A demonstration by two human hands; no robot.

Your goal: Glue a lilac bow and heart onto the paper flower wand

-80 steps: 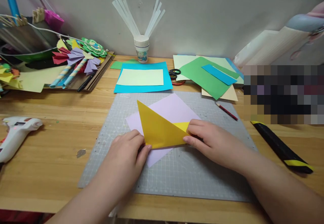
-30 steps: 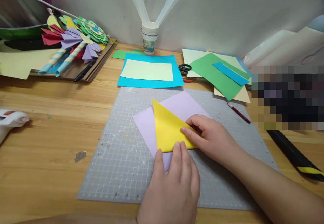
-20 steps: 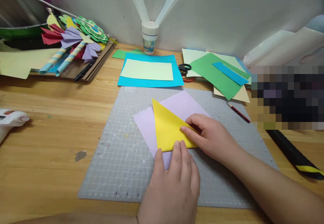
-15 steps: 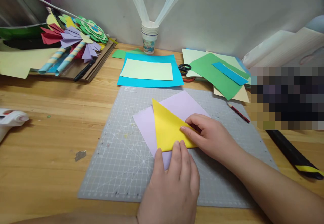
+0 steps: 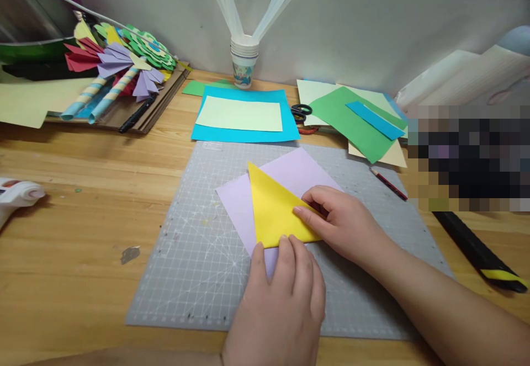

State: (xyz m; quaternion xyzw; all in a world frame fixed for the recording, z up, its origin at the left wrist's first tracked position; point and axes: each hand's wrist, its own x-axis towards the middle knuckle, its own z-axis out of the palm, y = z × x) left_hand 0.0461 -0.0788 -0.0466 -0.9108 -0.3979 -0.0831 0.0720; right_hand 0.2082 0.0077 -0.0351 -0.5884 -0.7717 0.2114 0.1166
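Observation:
A yellow sheet of paper (image 5: 269, 211), folded into a triangle, lies over a lilac sheet (image 5: 304, 170) on a grey cutting mat (image 5: 182, 277). My left hand (image 5: 285, 300) rests flat with its fingers stretched out and somewhat apart, the tips at the near edge of the yellow paper. The right corner of that paper is pinched in my right hand (image 5: 343, 219), thumb on top; the fingers behind the fold are partly hidden.
Beyond the mat lie blue paper (image 5: 248, 136), scissors (image 5: 301, 111), green paper (image 5: 339, 112) and a pencil (image 5: 389, 184). Paper cups (image 5: 243, 65) hold straws. Paper crafts (image 5: 128, 68) sit on cardboard at left, a white bottle-like object (image 5: 19, 196) nearer. A black roll (image 5: 476, 250) lies right.
The left fingertips have slid slightly back toward me along the yellow paper's near edge. My right hand keeps its pinch, and the papers lie as before.

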